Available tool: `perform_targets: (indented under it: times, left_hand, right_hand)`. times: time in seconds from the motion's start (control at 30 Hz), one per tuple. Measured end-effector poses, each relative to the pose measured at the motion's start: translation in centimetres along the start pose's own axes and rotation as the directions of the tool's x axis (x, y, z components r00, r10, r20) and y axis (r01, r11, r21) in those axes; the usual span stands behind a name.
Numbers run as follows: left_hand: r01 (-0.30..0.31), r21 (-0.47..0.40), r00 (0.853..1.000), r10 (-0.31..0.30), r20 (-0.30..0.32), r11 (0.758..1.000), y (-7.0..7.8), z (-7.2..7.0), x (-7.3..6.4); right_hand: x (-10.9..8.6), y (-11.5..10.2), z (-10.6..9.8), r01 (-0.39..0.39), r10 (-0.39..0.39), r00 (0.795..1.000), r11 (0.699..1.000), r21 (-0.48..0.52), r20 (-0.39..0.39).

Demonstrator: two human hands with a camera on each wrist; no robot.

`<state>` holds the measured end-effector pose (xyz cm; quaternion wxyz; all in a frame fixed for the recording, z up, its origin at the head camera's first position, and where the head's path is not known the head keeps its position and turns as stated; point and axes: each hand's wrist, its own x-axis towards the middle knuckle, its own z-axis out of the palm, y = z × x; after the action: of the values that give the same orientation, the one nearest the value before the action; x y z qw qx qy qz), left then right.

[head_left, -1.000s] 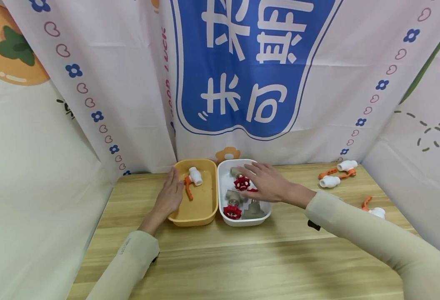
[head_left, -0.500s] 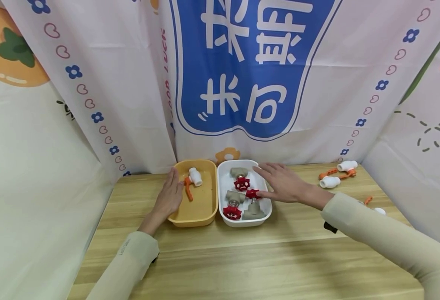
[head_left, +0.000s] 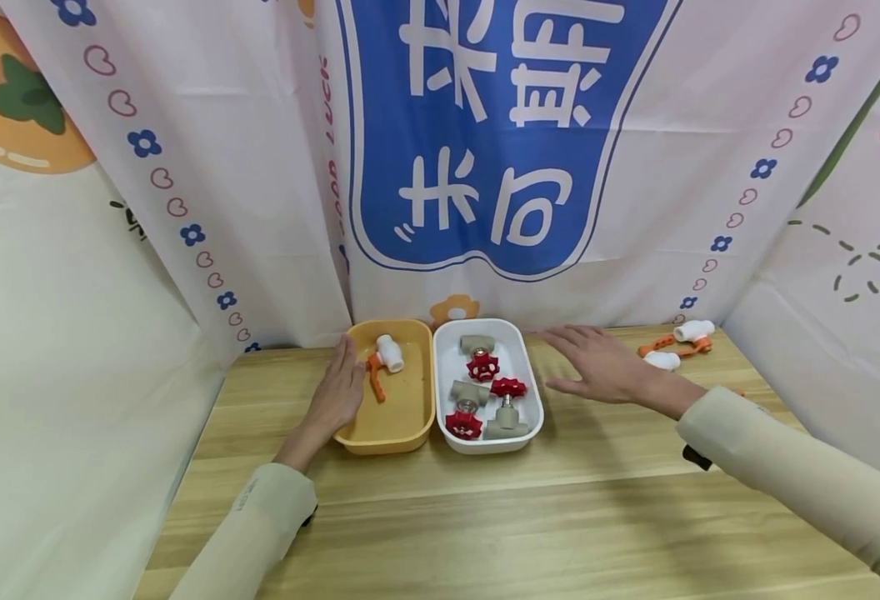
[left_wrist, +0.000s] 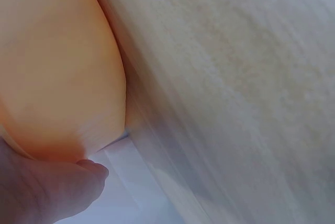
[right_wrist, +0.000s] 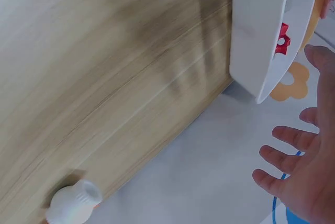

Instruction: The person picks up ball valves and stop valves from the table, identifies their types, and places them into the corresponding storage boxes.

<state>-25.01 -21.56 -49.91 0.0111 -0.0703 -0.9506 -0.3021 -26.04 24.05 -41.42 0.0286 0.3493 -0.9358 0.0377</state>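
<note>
My left hand (head_left: 332, 392) touches the left side of the yellow bin (head_left: 383, 447), its fingers straight along the wall. A white ball valve (head_left: 389, 353) with an orange lever lies inside that bin. Directly beside it stands the white bin (head_left: 488, 447). Three grey gate valves with red handwheels lie in there: one at the back (head_left: 479, 357), one at front left (head_left: 468, 408), one at front right (head_left: 508, 412). My right hand (head_left: 597, 367) hovers just right of the white bin, fingers spread and holding nothing. Its spread fingers also show in the right wrist view.
Near the table's back right corner lie white ball valves (head_left: 693, 332) with orange levers, one partly hidden behind my right hand. My right sleeve (head_left: 777, 467) covers the table further forward. A printed curtain (head_left: 282, 208) hangs behind the bins.
My right hand has moved right, from over the white bin to beside it, uncovering the valves inside. The left hand stays at the yellow bin.
</note>
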Motion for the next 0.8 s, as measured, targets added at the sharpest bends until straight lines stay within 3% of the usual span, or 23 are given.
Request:
perform_targets:
  times: [0.43,0.8]
  left_hand:
    - [0.003,-0.046,1.000,-0.002,0.012,0.999,-0.1,-0.2,0.2]
    - [-0.019,-0.066,0.998,0.023,0.056,0.998,-0.2,-0.7,0.3]
  right_hand:
    - [-2.6,3.7,0.0,0.030,-0.030,0.998,0.999,0.012,0.051]
    - [-5.1,6.2,-0.9,-0.012,0.010,0.996,1.000,0.019,0.084]
